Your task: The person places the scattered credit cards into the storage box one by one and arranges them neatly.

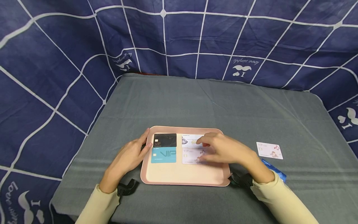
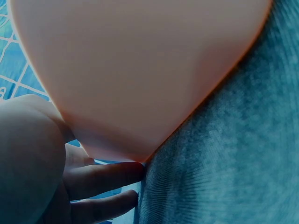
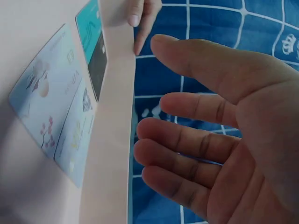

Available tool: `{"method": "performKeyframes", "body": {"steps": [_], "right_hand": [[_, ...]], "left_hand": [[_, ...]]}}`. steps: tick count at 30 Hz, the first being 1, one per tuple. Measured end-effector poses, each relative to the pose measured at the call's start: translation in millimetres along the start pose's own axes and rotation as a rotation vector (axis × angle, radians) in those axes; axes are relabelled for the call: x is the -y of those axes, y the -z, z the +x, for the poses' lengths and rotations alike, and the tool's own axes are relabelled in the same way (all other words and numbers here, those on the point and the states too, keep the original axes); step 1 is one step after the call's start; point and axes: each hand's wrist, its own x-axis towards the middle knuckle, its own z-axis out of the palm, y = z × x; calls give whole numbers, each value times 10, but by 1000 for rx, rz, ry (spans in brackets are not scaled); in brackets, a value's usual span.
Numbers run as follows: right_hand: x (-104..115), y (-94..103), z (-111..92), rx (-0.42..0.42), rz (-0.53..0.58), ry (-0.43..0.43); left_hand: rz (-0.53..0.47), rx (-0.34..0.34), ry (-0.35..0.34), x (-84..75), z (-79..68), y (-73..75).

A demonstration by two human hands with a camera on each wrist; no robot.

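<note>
A pale pink tray [image 1: 165,175] lies before me, with cards in two columns. On its left, a black VIP card [image 1: 165,140] sits above a teal VIP card [image 1: 164,155]. To the right, a white card [image 1: 188,140] sits above a pink floral card [image 1: 190,157]. My left hand [image 1: 129,155] holds the tray's left rim, thumb over the edge and fingers outside. Over the right column is my right hand [image 1: 223,147], its thumb and index finger spread and partly covering both cards. The right wrist view shows the fingers [image 3: 187,140] apart, holding nothing.
A second pink floral card [image 1: 269,150] lies on the grey cloth [image 1: 173,102] right of the tray. Below it a blue packet [image 1: 275,170] is partly hidden by my right forearm. Navy gridded fabric [image 1: 181,34] hangs behind and at both sides.
</note>
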Motion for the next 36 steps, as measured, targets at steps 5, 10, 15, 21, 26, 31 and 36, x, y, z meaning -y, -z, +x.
{"method": "performKeyframes", "body": {"steps": [5, 10, 15, 21, 26, 31, 36], "right_hand": [[-46, 12, -126, -31, 18, -24], [-89, 1, -221, -75, 24, -27], [-115, -22, -350, -177, 22, -14], [-174, -63, -520, -350, 29, 85], [-213, -96, -639, -437, 30, 79], [-246, -119, -773, -485, 14, 23], [-289, -113, -889, -556, -9, 2]], "left_hand": [[3, -6, -11, 7, -2, -11], [5, -5, -5, 11, -5, -10], [0, 0, 1, 2, -2, -7], [-5, 4, 1, -5, 6, -2], [-2, 7, 3, -7, 8, 0], [-7, 10, -3, -9, 8, -2], [-5, 5, -10, -5, 4, -1]]}}
